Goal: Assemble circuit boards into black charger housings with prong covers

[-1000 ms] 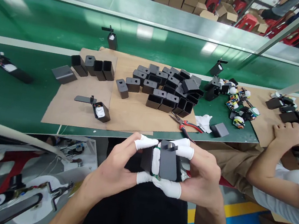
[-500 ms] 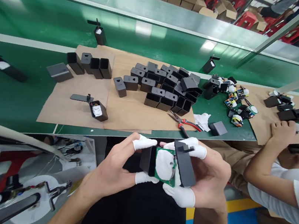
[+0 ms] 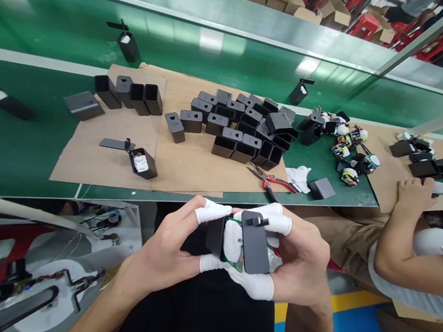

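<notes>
Above my lap, my left hand grips a black plastic housing between thumb and fingers in white finger cots. My right hand, also in finger cots, holds a green circuit board by its top and bottom edges. A white pad lies on the board, whose left end sits inside the housing's open end. In front of the board's right part hangs a black cover plate with a small dark connector on it. The fingers partly hide the board's right end.
Many black housings stand on cardboard. Pliers and a white cloth lie near the bench edge. Circuit assemblies are heaped to the right, beside a co-worker's arm. Housings with open covers stand on the green belt.
My right hand has moved left, and the board sits deeper in the housing. The cover plate has swung left over the board. Units on the green belt have shifted left.
</notes>
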`<state>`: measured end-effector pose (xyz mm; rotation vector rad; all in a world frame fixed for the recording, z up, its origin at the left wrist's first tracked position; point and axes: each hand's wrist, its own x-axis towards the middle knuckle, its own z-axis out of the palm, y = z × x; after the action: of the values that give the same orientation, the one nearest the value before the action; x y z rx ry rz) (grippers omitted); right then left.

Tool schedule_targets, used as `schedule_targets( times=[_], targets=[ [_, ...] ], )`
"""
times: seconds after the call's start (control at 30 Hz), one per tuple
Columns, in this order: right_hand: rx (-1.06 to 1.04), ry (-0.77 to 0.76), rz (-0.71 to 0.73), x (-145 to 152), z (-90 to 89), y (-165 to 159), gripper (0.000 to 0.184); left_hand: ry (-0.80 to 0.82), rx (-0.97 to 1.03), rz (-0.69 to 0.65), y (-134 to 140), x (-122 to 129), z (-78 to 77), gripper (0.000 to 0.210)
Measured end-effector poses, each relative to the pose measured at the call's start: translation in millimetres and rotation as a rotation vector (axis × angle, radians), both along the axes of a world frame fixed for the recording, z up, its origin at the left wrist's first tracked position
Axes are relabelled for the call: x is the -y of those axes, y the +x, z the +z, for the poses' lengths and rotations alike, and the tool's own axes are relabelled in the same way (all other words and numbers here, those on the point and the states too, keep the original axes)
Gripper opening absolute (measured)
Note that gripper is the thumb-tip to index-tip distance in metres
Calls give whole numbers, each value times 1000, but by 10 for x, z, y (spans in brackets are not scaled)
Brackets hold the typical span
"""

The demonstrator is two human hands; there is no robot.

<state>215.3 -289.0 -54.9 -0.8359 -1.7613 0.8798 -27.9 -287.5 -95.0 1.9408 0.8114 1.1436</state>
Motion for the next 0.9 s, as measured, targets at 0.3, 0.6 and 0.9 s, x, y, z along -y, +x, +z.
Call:
schedule_targets(
  times=[0.3,0.6,0.9],
  targets=[
    [17,32,30,-24,-4,-8,76,-27,11,-12,-9,14,-10,72],
    [55,11,50,-49,5,-18,72,-55,15,-5,-25,36,-38,71],
    [35,-24,35,-12,-8,-14,75,-69,42,-7,-9,36,-63,75]
  ],
)
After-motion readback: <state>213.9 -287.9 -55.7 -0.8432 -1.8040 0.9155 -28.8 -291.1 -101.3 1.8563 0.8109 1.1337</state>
